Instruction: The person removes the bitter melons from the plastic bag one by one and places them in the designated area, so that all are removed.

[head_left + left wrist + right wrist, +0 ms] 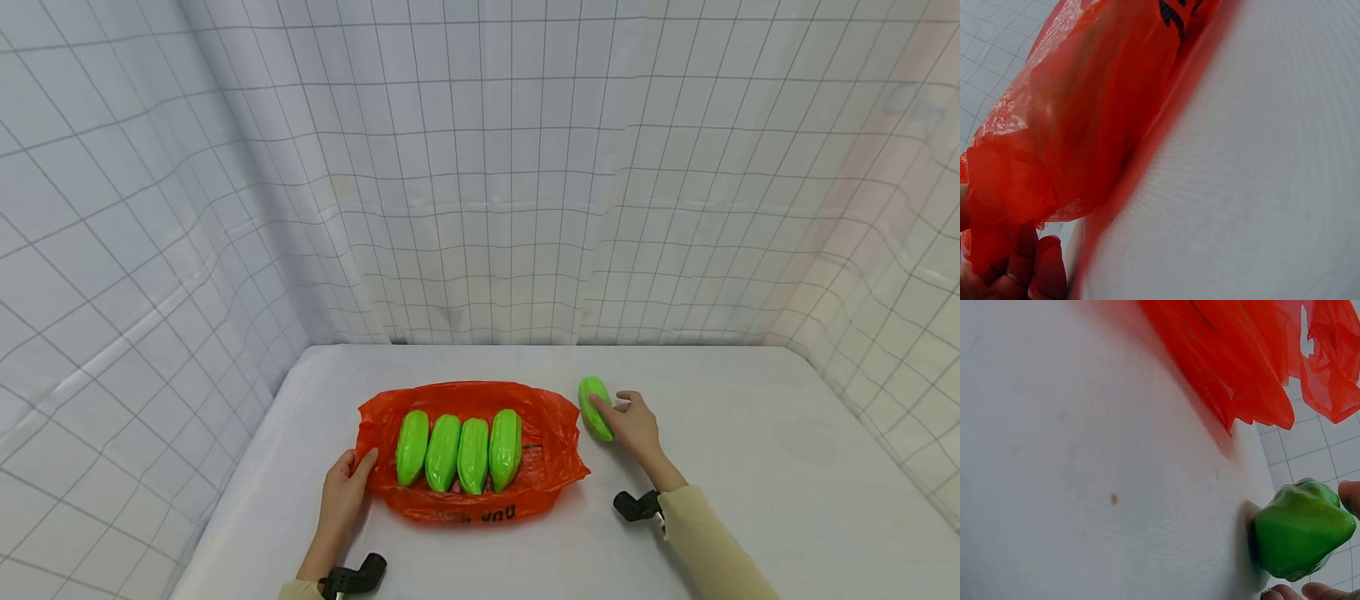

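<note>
A red plastic bag (pixel 555 479) with black printing lies spread with its mouth up on the white table. Several glossy green, long ridged fruits (pixel 473 454) lie side by side in it. At the bag's left edge my left hand (pixel 347 487) pinches the thin plastic between thumb and fingers; in the left wrist view the bag (pixel 1097 106) partly covers those fingers (pixel 1047 269). One more green ridged fruit (pixel 1300 531) rests on the table right of the bag. Around it is my right hand (pixel 636 425), thumb against the fruit, the other fingers spread beside it.
The white table (pixel 750 450) extends to the right and in front of the bag. White curtains (pixel 480 208) with a dark grid hang behind it and at both sides. Each wrist wears a black camera mount (pixel 636 505).
</note>
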`<state>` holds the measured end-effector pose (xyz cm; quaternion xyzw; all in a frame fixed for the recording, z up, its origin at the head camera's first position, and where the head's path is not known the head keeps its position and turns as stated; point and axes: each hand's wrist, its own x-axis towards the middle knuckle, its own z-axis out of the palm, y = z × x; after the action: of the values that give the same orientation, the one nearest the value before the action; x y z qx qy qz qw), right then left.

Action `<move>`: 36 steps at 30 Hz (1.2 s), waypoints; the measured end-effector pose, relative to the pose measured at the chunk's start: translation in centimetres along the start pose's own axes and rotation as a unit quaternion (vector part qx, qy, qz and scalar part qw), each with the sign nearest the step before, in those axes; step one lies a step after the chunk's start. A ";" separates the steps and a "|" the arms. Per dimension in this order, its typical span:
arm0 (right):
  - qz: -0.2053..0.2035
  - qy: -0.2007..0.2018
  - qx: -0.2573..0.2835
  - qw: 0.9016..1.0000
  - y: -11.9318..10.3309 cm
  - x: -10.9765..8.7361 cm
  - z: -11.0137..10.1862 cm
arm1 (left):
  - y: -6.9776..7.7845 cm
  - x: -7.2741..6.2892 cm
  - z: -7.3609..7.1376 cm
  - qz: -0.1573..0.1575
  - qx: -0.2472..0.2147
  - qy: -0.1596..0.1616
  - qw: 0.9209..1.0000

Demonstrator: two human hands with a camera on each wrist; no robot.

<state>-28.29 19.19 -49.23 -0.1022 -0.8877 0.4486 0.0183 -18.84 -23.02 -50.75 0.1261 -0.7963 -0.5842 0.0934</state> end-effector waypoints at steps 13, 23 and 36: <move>-0.097 0.128 0.061 0.985 -1.1 -0.5 -0.1 | 0.0 0.1 0.0 0.004 -0.004 0.001 1.000; -0.107 0.114 0.136 0.978 -4.8 -2.4 -0.4 | -0.1 0.0 0.0 -0.001 0.000 -0.001 1.000; -0.156 0.021 0.105 0.982 -7.8 -5.2 0.7 | 0.0 -0.1 0.0 0.010 0.000 -0.002 1.000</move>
<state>-24.60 13.12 -43.07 0.0307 -0.8399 0.5290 0.1172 -18.73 -23.01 -50.70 0.1173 -0.7978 -0.5833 0.0980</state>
